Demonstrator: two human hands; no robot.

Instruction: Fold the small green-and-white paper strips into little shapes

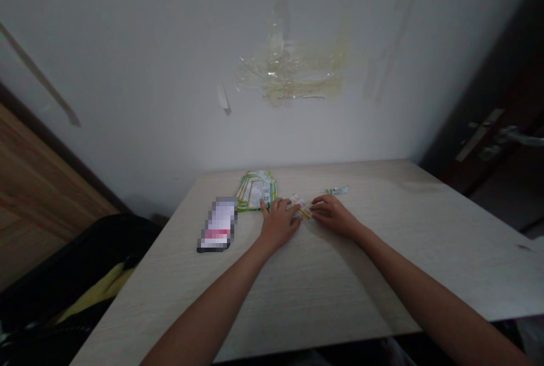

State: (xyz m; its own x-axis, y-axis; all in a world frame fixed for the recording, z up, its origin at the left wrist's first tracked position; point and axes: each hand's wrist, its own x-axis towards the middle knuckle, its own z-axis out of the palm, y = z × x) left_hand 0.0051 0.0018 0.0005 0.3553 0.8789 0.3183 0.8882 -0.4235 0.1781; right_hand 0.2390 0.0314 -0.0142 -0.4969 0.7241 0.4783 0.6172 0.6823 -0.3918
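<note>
I log the small printed piece (pixel 302 207) on the worktop (pixel 323 292) between the left hand (pixel 280 223), fingers spread, and right hand (pixel 335 216), fingers bent; I cannot tell if either grips; step judged two-handed handling, next move calling for light fingertip control.

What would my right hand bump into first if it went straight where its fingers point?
Probably the small white-and-yellow piece, maybe paper or plastic, just past the fingertips of your right hand. They might be touching it; I can't tell.
</note>
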